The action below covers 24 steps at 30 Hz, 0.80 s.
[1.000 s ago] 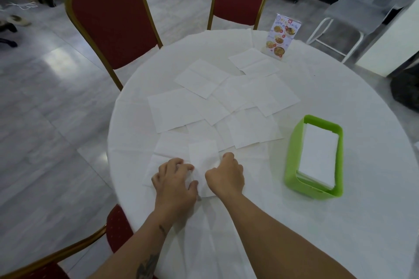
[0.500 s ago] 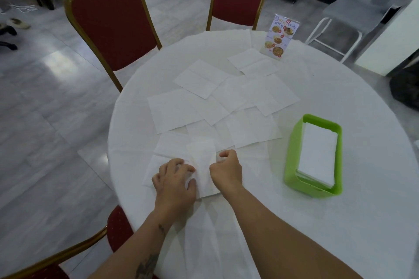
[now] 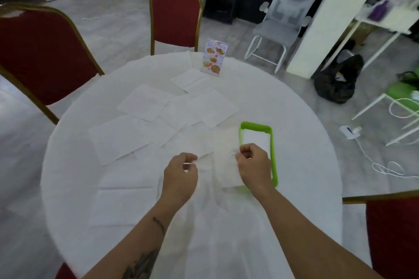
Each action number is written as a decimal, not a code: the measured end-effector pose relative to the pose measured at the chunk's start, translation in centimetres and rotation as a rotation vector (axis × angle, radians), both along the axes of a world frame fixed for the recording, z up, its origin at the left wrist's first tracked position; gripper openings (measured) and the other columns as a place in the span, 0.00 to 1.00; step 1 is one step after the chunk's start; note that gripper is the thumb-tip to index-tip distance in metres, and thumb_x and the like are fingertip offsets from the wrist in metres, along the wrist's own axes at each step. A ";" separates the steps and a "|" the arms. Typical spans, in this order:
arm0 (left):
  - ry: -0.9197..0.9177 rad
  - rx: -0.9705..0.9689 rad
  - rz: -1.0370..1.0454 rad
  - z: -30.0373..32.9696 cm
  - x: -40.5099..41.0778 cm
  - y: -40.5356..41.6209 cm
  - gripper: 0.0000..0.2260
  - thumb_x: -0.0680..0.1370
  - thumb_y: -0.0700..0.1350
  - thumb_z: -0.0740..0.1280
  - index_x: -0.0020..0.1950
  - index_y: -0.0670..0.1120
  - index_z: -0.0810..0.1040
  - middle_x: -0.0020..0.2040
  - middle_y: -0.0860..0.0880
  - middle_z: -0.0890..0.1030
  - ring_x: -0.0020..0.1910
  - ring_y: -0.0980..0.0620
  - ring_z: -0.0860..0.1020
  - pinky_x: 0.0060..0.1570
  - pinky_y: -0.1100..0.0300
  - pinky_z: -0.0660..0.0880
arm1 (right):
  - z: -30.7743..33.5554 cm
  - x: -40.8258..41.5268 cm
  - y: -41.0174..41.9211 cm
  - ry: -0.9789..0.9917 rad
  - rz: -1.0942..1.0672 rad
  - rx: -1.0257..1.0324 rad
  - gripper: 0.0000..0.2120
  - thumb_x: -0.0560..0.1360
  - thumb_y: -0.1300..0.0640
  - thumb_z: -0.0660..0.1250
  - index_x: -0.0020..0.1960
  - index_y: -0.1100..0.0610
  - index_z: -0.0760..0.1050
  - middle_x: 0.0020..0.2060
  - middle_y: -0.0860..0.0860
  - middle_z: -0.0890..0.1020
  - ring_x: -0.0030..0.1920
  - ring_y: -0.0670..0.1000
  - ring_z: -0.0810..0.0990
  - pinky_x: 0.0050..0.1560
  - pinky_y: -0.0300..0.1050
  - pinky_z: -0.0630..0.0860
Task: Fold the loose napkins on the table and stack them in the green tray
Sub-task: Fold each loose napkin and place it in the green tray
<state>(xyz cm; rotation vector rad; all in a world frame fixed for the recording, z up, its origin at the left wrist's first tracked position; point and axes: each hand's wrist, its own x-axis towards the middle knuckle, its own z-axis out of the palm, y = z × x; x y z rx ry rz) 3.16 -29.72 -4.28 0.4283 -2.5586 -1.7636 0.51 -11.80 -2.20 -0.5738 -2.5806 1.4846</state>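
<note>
My right hand [image 3: 254, 163] pinches the right edge of a folded white napkin [image 3: 226, 161], held just left of the green tray [image 3: 274, 156] and overlapping its near left rim. The tray holds a stack of folded napkins [image 3: 256, 138]. My left hand [image 3: 181, 170] is curled, with a thin white napkin edge [image 3: 204, 157] pinched between thumb and finger. Several loose flat napkins [image 3: 145, 104] lie spread over the middle and far side of the round white table [image 3: 294, 120].
A standing menu card [image 3: 214, 56] is at the table's far edge. Red chairs stand at the far side [image 3: 174, 13], the left [image 3: 38, 56] and the near right [image 3: 394, 233]. A grey office chair [image 3: 285, 11] and floor cables are beyond the table.
Both hands lifted off the table and moved right toward the tray, the right hand carrying the folded napkin. The view swung up and to the right.
</note>
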 end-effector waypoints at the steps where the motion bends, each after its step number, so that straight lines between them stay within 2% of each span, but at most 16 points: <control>1: -0.016 -0.001 -0.031 0.2 -0.4 1.0 0.09 0.77 0.40 0.63 0.50 0.52 0.79 0.49 0.55 0.79 0.44 0.60 0.78 0.38 0.72 0.70 | 0.2 -0.3 1.2 0.000 -0.041 -0.001 0.05 0.73 0.60 0.69 0.43 0.50 0.77 0.36 0.44 0.80 0.38 0.42 0.78 0.33 0.28 0.68; 3: -0.047 0.025 -0.078 0.4 -1.1 2.8 0.09 0.76 0.40 0.63 0.50 0.52 0.80 0.49 0.54 0.80 0.42 0.60 0.78 0.34 0.70 0.70 | 0.3 -1.0 3.4 -0.026 -0.100 0.011 0.05 0.73 0.61 0.68 0.45 0.52 0.78 0.37 0.45 0.80 0.39 0.45 0.77 0.34 0.29 0.66; 6: -0.118 0.044 -0.122 0.4 -1.7 5.0 0.09 0.77 0.41 0.62 0.48 0.53 0.80 0.49 0.53 0.81 0.44 0.56 0.80 0.34 0.66 0.71 | 0.2 -1.6 6.0 -0.099 -0.135 0.031 0.07 0.73 0.62 0.65 0.48 0.53 0.77 0.38 0.44 0.79 0.43 0.49 0.77 0.37 0.37 0.68; 8: -0.144 0.043 -0.142 0.1 -1.9 6.2 0.09 0.77 0.42 0.62 0.48 0.53 0.79 0.50 0.53 0.81 0.47 0.53 0.81 0.39 0.63 0.74 | 0.0 -1.8 7.1 -0.133 -0.139 0.052 0.10 0.72 0.63 0.63 0.50 0.53 0.77 0.40 0.45 0.79 0.43 0.50 0.77 0.35 0.38 0.67; 11: -0.181 0.052 -0.163 -0.5 -1.9 7.4 0.07 0.78 0.42 0.62 0.49 0.53 0.79 0.51 0.51 0.81 0.49 0.50 0.81 0.51 0.55 0.78 | 0.0 -2.3 7.3 -0.179 -0.147 0.091 0.13 0.70 0.63 0.63 0.52 0.52 0.73 0.42 0.49 0.78 0.37 0.44 0.74 0.31 0.37 0.65; 15: -0.224 0.050 -0.174 -1.3 -1.6 8.2 0.08 0.77 0.44 0.62 0.51 0.54 0.78 0.51 0.53 0.81 0.50 0.51 0.81 0.46 0.59 0.76 | 0.2 -2.4 6.9 -0.215 -0.122 0.168 0.15 0.67 0.62 0.63 0.51 0.52 0.66 0.39 0.49 0.74 0.36 0.49 0.74 0.30 0.43 0.65; 17: -0.241 0.054 -0.180 -1.5 -1.5 8.7 0.08 0.76 0.45 0.62 0.52 0.55 0.78 0.50 0.54 0.81 0.49 0.52 0.81 0.45 0.60 0.75 | 0.2 -2.2 6.9 -0.236 -0.050 0.279 0.12 0.69 0.61 0.63 0.51 0.53 0.67 0.44 0.51 0.75 0.41 0.53 0.76 0.35 0.45 0.67; 19: -0.248 0.063 -0.178 -1.6 -1.5 9.0 0.09 0.76 0.45 0.63 0.52 0.55 0.78 0.50 0.54 0.81 0.49 0.53 0.81 0.47 0.59 0.75 | 0.0 -1.8 6.8 -0.212 0.039 0.512 0.09 0.71 0.58 0.63 0.52 0.55 0.70 0.51 0.53 0.73 0.49 0.55 0.73 0.42 0.47 0.70; 21: -0.255 0.079 -0.181 -1.8 -1.5 9.3 0.09 0.76 0.44 0.63 0.53 0.54 0.78 0.50 0.53 0.82 0.49 0.52 0.82 0.50 0.58 0.76 | -0.5 -1.4 6.6 -0.125 0.128 0.754 0.11 0.72 0.56 0.63 0.54 0.55 0.72 0.55 0.53 0.71 0.53 0.56 0.70 0.49 0.49 0.70; 24: -0.280 0.121 -0.182 -1.8 -1.4 9.5 0.11 0.75 0.42 0.62 0.54 0.53 0.78 0.50 0.52 0.82 0.48 0.51 0.82 0.51 0.56 0.78 | -1.4 -0.7 6.6 -0.081 0.377 0.848 0.17 0.74 0.53 0.60 0.61 0.53 0.74 0.60 0.51 0.73 0.59 0.56 0.70 0.57 0.52 0.66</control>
